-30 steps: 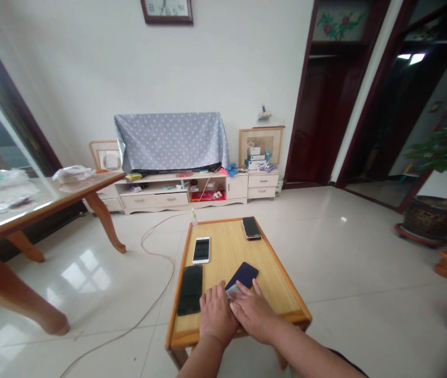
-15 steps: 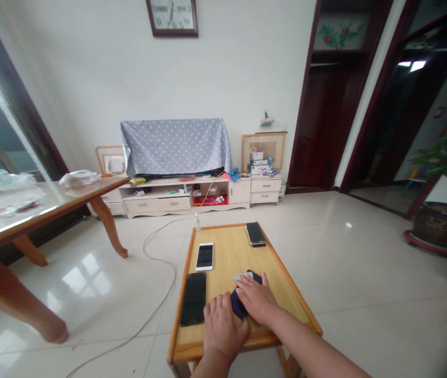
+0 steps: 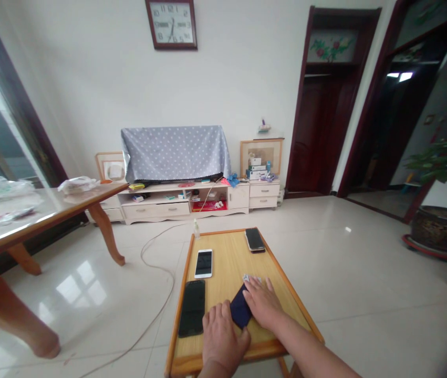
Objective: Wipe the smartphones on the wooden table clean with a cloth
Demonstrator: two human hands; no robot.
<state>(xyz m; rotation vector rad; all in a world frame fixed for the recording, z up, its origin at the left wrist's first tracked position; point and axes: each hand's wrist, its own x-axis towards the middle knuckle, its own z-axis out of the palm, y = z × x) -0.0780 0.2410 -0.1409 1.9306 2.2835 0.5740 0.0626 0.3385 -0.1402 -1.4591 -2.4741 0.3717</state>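
Observation:
A dark blue flat thing, phone-like in shape point(image 3: 241, 310), lies slanted on the small wooden table point(image 3: 227, 257). My left hand point(image 3: 223, 331) grips its near left end, with the thumb at the near edge and the fingers bent. Over its right side lies my right hand point(image 3: 262, 302), pressing a crumpled whitish cloth or tissue point(image 3: 251, 278) that shows beyond the fingertips. The palm hides the rest of both. Beside my left hand is a large black phone point(image 3: 192, 308). A white phone point(image 3: 203, 263) lies beyond it, and another dark phone point(image 3: 255, 239) at the far right corner.
A small clear bottle point(image 3: 196, 229) is at the table's far left corner. A cable point(image 3: 168, 299) runs over the tiled floor. To the left stands a larger wooden table point(image 3: 93, 191) with plastic bags. A low white cabinet point(image 3: 156, 210) and a potted plant point(image 3: 439, 226) are farther off.
My right hand has slid slightly right over the dark blue thing with the cloth, uncovering more of its surface. My left hand keeps its place. The view has tilted up a little.

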